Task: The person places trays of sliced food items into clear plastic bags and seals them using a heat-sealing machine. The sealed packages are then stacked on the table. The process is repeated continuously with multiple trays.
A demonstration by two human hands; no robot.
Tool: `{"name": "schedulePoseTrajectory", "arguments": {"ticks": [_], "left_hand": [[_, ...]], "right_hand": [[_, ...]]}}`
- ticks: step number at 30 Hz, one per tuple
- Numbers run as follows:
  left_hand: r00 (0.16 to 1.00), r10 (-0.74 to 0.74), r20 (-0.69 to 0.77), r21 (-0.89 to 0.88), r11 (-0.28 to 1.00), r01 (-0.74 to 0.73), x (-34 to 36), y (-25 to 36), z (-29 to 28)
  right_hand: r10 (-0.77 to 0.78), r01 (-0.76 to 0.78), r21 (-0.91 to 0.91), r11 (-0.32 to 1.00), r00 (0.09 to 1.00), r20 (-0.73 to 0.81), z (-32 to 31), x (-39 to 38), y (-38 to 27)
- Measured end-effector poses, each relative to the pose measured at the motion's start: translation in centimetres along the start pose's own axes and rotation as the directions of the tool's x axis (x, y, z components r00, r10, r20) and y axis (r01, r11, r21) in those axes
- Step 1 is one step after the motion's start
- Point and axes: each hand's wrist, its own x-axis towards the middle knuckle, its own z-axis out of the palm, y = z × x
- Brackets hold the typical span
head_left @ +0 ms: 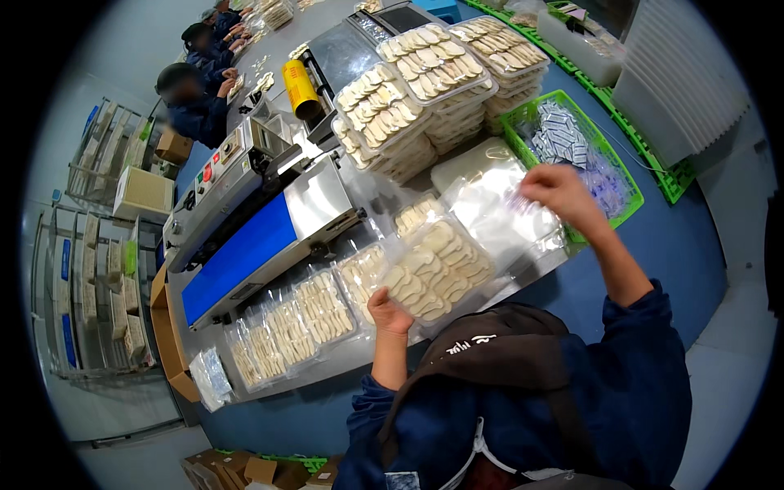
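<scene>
My left hand grips the left edge of a clear-bagged tray filled with pale, sliced pieces in rows, held tilted over the steel tabletop. My right hand is raised right of it, fingers closed on a small, blurred, translucent purple packet, above a pile of clear plastic bags. Beside that hand, a green basket holds white printed sachets and purple translucent packets. More bagged trays lie in a row along the table's front, left of my left hand.
Tall stacks of filled trays stand at the back. A sealing machine with a blue belt spans the left. A yellow cylinder lies behind it. Several workers handle pieces at upper left. Wheeled racks and a cardboard box stand left.
</scene>
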Motion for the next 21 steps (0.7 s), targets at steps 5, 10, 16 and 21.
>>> {"name": "schedulePoseTrajectory", "arguments": {"ticks": [5, 10, 16, 21], "left_hand": [[0.992, 0.0, 0.124, 0.028, 1.0, -0.003, 1.3, -1.7, 2.4], [0.977, -0.014, 0.212, -0.027, 0.999, 0.02, 1.0, -2.5, 2.5], [0.995, -0.08, -0.056, 0.029, 0.996, 0.082, 1.4, -4.2, 1.0], [0.993, -0.021, -0.119, 0.022, 0.999, 0.024, 0.3, -4.6, 1.3]], "right_hand": [[-0.121, 0.236, -0.109, 0.966, 0.779, 0.616, 5.8, 1.3, 3.3], [0.148, -0.342, 0.127, 0.931, 0.672, 0.725, -0.9, 2.5, 0.1], [-0.094, -0.215, -0.686, 0.695, 0.919, -0.383, -9.1, 10.0, 16.8], [-0.108, -0.197, -0.711, 0.675, 0.927, -0.36, -10.3, 12.3, 19.2]]}}
